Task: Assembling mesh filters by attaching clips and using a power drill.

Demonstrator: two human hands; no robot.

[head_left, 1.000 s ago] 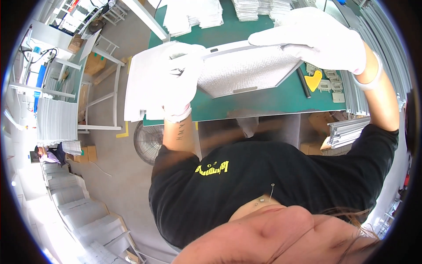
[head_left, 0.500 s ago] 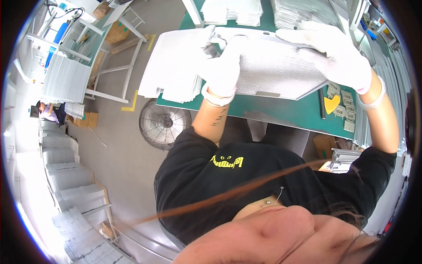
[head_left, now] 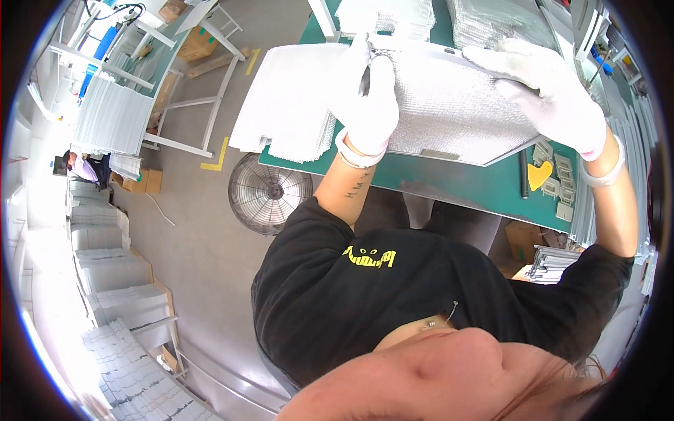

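A silver mesh panel (head_left: 449,116) with a thin metal frame is held tilted above the green table. My left hand (head_left: 368,98), in a white glove, is closed around the panel's left end, fingers toward the far corner. At the opposite end, my right hand (head_left: 551,95), also gloved in white, grips the far right part, its fingers along the far edge and its thumb over the mesh. The fingertips behind the panel are hidden. Close to my left hand lies a stack of white sheets (head_left: 288,88) with notched near edges.
On the green table (head_left: 456,170), at the right, are a yellow scraper (head_left: 539,175), a black bar (head_left: 524,174) and several small pale plastic parts (head_left: 564,168). More panels are stacked (head_left: 491,24) at the back. A floor fan (head_left: 272,191) stands left of the table.
The view has shifted slightly, so everything sits a little further right. My left fingers have changed position at the panel's far left corner. My right hand keeps its hold.
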